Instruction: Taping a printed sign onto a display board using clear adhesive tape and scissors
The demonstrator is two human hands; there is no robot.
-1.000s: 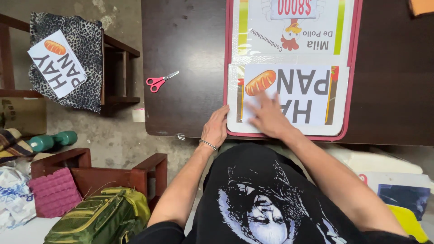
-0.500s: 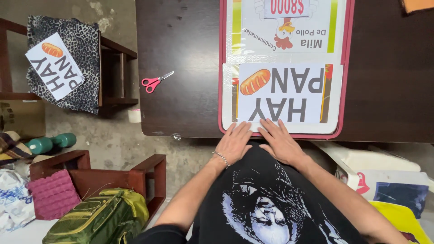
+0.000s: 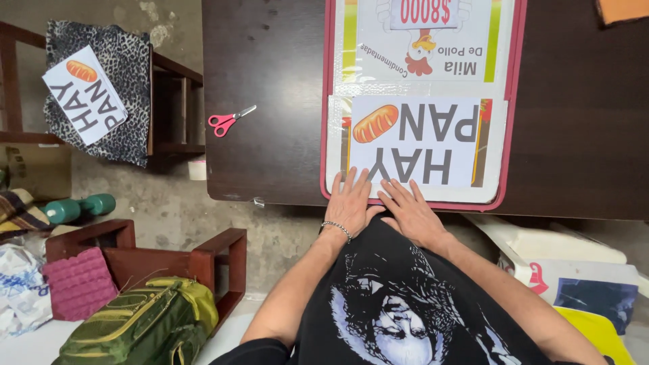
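I am pressing my left hand [image 3: 349,203] and right hand [image 3: 410,211], both open flat with fingers spread and grasping nothing, onto the lower edge of the white printed sheet [image 3: 416,140], lying on the red-rimmed board [image 3: 512,101] on the dark desk [image 3: 270,88]; red scissors [image 3: 226,122] are lying well apart to the left.

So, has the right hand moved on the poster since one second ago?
Yes. The right hand came down off the printed bread sign toward the near table edge, and now lies flat beside the left hand.
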